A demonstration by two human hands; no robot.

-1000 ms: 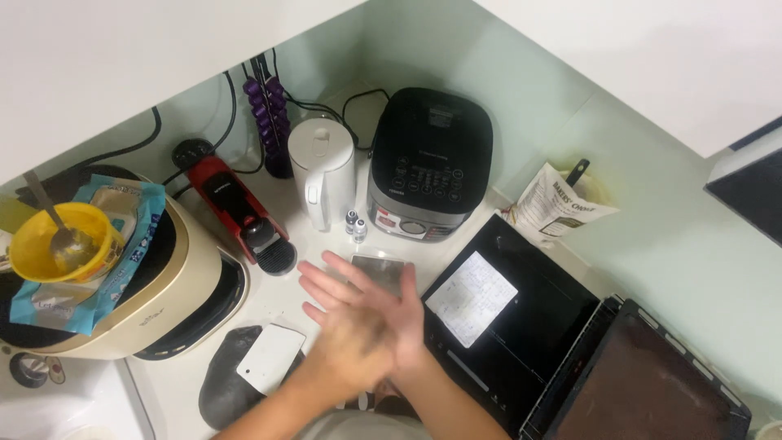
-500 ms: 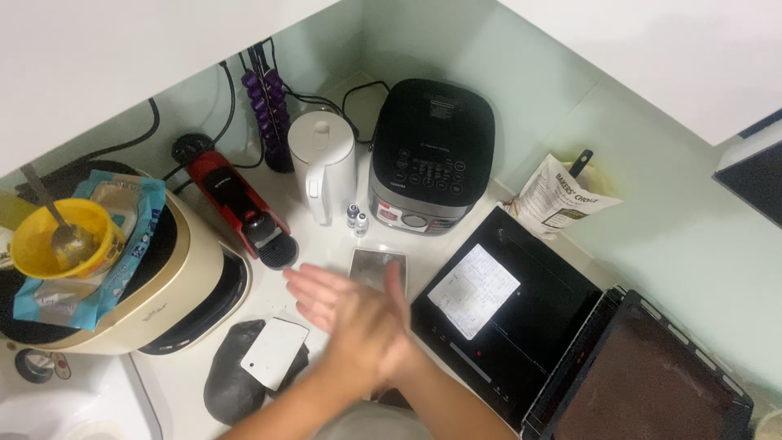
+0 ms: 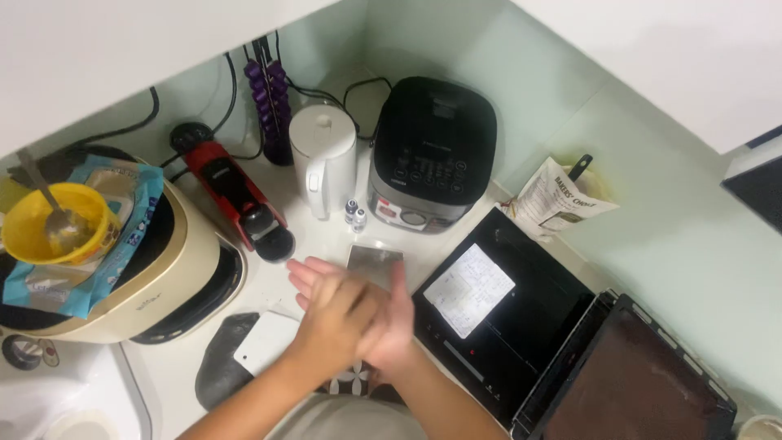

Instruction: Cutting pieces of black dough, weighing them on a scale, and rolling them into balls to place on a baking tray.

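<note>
On a crowded white kitchen counter, we press our left hand and right hand flat together, holding nothing, a small metal tin just beyond them; rubbing evenly, palms fully meeting, seems wisest.

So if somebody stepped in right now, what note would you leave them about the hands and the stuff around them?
Left hand and right hand: pressed together, one over the other, above the white counter; neither holds anything.
Nearest things: a small metal plate just beyond the fingertips, a white card on a dark pad to the left, a black cooktop with a paper sheet to the right.
Done or left: the picture does not tell.
</note>
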